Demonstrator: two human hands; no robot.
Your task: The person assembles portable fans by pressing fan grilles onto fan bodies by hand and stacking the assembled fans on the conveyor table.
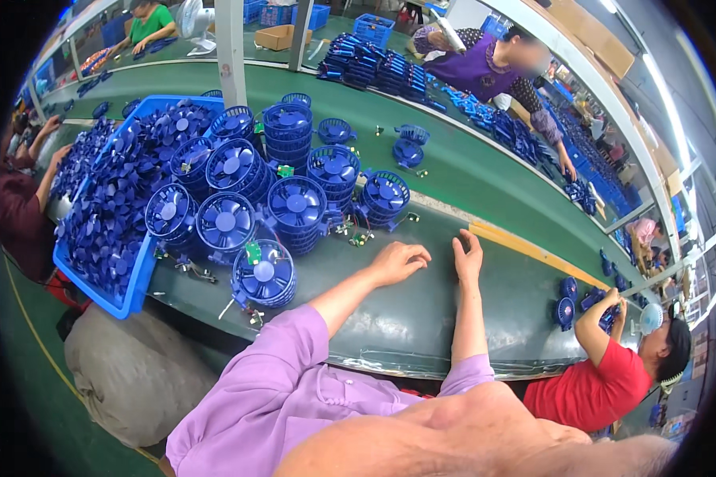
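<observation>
My left hand point(400, 263) hovers over the dark green work table point(406, 326) with its fingers loosely bent and apart, and nothing shows in it. A short way to its right, my right hand point(468, 256) is raised with thumb and fingers apart, holding nothing. Nearest to my left hand are blue fan housings point(385, 193) with blades inside, stacked in several piles to the left. Small green circuit boards with wires point(361, 238) lie beside these stacks. The closest stack point(264, 272) has a green board point(253, 253) resting on it.
A blue tray point(139, 278) heaped with blue fan blades point(127, 183) stands at the left. Beyond a yellow strip point(533, 252) runs a green belt point(485, 199) carrying loose housings point(408, 153). Co-workers sit across and at both sides; one in red point(597, 393) works at the right.
</observation>
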